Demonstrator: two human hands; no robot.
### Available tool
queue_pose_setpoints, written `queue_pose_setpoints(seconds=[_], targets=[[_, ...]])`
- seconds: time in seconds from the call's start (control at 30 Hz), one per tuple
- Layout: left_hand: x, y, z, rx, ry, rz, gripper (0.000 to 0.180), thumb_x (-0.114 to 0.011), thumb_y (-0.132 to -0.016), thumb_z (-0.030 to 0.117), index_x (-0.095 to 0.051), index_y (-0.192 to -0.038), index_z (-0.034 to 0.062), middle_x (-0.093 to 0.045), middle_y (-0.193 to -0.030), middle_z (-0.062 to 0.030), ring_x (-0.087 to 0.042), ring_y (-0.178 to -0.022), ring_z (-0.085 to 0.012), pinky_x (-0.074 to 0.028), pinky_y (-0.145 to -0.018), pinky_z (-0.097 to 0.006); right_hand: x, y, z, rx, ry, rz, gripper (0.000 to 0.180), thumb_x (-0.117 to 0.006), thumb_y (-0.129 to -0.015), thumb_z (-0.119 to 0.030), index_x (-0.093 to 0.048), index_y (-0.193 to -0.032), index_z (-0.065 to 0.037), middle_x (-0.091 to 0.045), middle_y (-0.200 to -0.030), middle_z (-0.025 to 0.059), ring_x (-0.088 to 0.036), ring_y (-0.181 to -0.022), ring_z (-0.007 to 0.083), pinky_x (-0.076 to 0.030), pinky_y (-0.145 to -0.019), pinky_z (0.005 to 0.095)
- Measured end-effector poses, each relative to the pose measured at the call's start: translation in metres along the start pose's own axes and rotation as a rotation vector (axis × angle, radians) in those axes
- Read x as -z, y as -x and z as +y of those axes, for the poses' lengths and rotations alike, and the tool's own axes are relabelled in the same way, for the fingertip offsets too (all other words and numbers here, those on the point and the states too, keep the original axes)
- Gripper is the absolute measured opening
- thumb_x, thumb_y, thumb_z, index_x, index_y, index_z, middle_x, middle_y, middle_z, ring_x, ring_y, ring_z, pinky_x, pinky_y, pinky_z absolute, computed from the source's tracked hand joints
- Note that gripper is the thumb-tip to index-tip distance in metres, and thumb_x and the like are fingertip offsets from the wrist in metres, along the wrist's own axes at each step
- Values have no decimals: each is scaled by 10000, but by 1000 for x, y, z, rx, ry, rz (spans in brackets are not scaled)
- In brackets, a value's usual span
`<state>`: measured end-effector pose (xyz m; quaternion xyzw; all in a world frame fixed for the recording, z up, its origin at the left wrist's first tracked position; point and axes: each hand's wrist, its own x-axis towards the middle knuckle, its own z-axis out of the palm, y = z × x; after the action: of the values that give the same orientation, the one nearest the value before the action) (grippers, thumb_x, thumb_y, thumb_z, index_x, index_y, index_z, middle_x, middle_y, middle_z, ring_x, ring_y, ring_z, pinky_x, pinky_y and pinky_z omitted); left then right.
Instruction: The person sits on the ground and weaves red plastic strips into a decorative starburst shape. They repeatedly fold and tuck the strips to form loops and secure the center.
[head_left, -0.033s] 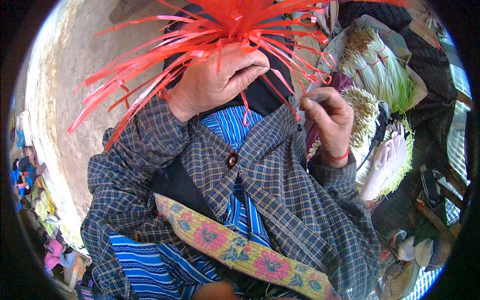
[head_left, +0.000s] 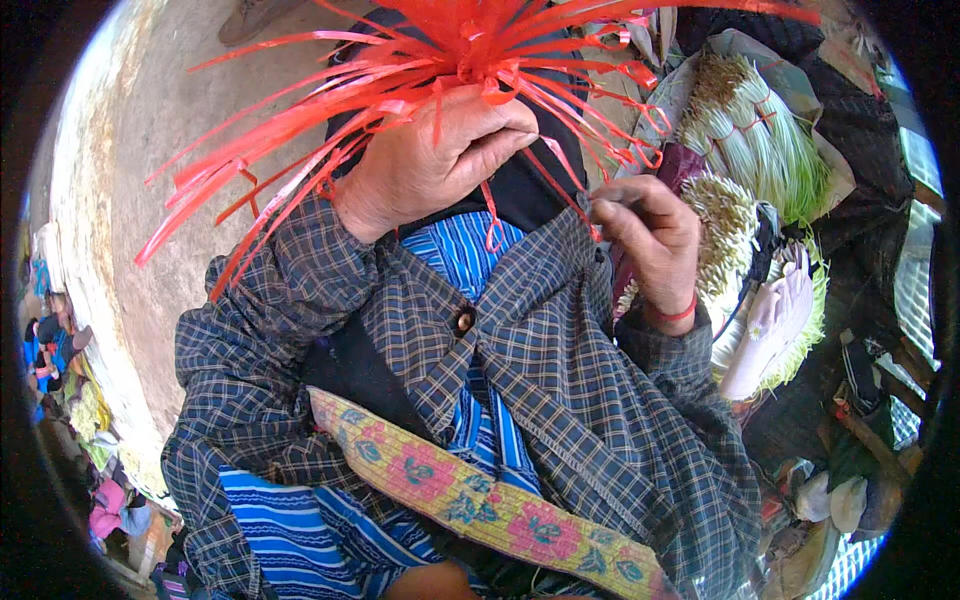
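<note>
A spreading bunch of red plastic strips point(head_left: 470, 62), tied together at its middle and curled at some ends, fans out at the top of the head view. My left hand point(head_left: 430, 150) is closed around its lower part, thumb pressed to the forefinger. From that pinch one strip slants down toward my right hand point(head_left: 655, 235). There the thumb and fingers are pinched together close to the strip's lower end. Whether they grip the strip is too small to tell. A red band circles my right wrist.
Bundles of pale green-white stalks point(head_left: 755, 130) lie on the right, with a light purple glove point(head_left: 768, 325) below them. Dark sheeting point(head_left: 870, 190) spreads beyond. A yellow floral strap point(head_left: 480, 495) crosses my lap. Concrete floor point(head_left: 190, 120) is on the left, beside piled coloured cloth point(head_left: 105, 510).
My right hand has shifted slightly left, closer to the hanging strip. A few strips on the left have swayed a little. My left hand stays put.
</note>
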<state>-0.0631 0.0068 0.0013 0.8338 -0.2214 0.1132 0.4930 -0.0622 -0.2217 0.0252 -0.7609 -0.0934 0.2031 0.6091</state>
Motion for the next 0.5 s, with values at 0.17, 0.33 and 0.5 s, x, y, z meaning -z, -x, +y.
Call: queue_pose_setpoints(seconds=[0.17,0.33,0.5], targets=[[-5,-2,-2,45,33,10,88,-591,-808,55,-591,-889,19,-604,-800,-86,-596,-728,-188,-464,-638,-269,-8,-3,0,-87,-174,-328,101,-623,-801,-82,-618,-855,4,-609,-788,22,-548,-683,67,-441,-603,196],[-12,0,-7,50,82,-8,98,-586,-804,47,-591,-895,12,-595,-817,-93,-581,-763,-208,-454,-678,-288,-23,-10,0,193,-676,-341,126,-584,-818,-49,-520,-921,-13,-606,-869,116,-562,-716,118,-451,-606,223],[-13,-2,-8,55,125,-27,117,-567,-828,86,-593,-913,10,-591,-816,-87,-574,-763,-191,-452,-684,-283,-32,-27,3,454,-63,25,130,-630,-760,-66,-565,-868,-34,-586,-1019,133,-580,-842,191,-454,-667,287]])
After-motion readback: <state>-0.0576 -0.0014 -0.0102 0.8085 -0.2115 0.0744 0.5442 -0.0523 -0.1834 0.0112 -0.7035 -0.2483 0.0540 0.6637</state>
